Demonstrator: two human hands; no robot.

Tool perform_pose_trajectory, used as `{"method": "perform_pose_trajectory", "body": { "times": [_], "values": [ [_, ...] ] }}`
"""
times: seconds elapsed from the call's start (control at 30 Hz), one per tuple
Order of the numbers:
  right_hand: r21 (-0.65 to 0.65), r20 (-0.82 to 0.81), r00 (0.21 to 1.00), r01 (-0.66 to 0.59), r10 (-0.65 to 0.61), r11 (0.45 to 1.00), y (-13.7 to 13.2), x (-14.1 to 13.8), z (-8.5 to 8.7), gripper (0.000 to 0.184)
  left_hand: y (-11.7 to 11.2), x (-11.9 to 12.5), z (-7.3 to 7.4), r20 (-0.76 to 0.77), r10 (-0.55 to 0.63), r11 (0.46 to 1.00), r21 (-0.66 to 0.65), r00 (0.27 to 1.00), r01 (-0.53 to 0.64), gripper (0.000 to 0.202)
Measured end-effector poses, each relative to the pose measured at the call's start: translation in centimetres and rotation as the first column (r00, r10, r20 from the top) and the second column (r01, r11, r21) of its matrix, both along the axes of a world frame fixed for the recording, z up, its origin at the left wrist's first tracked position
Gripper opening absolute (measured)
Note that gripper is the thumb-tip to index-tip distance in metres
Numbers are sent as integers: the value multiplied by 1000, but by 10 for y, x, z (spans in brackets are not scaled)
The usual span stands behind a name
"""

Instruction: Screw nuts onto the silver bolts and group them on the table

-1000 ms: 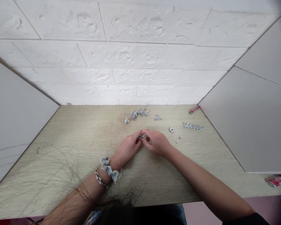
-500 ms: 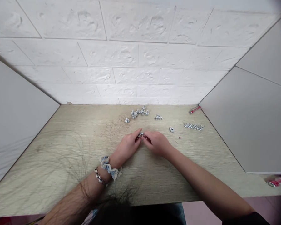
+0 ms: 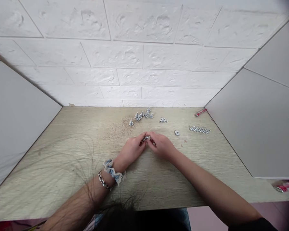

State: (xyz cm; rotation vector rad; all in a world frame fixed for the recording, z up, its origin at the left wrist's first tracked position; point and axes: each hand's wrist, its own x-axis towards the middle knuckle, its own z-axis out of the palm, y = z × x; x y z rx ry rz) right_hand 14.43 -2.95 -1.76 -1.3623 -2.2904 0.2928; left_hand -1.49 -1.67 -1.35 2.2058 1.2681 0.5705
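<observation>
Over the middle of the table, my left hand (image 3: 134, 147) pinches a small silver bolt (image 3: 146, 137), mostly covered by the fingers. Facing it, my right hand (image 3: 162, 145) has thumb and fingertips closed around the bolt's right end; whether a nut sits there I cannot make out. The two hands' fingertips nearly touch. Beyond them lies a cluster of bolts with washers (image 3: 142, 114), and one more such bolt (image 3: 131, 123) stands apart. To the right are a small pile of nuts (image 3: 163, 120), a single large washer (image 3: 177, 132) and a row of bare bolts (image 3: 199, 129).
A red-and-silver can-like object (image 3: 200, 112) rests by the back right corner, a similar one (image 3: 286, 186) at the front right. White brick-patterned wall (image 3: 130, 54) closes the back; grey panels (image 3: 262, 122) flank the wooden table (image 3: 86, 128). Small reddish bits (image 3: 185, 141) lie right of the hands.
My right fingers have shifted up and left, closing over the bolt's end, with the forefinger now against the left hand's. Objects on the table stay put.
</observation>
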Motion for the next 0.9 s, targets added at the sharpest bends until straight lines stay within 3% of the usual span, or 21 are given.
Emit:
{"method": "perform_pose_trajectory", "body": {
  "times": [0.27,0.37,0.43,0.73,0.9],
  "values": [
    [-2,42,999,-8,8,1000,3,2,1,17,2,0,-12,3,4,999,45,1000,-4,41],
    [-11,37,998,54,-54,998,2,2,3,28,1,0,-11,1,0,999,43,1000,0,41],
    [-24,-2,997,83,-83,996,0,2,4,23,0,0,-8,6,3,999,35,1000,-3,41],
    [2,15,1000,-17,17,1000,2,1,-1,12,0,0,-9,23,-8,1000,20,1000,8,43],
    [22,54,998,27,-29,999,3,3,0,32,-1,0,-13,15,-12,998,69,1000,11,42]
  ]
}}
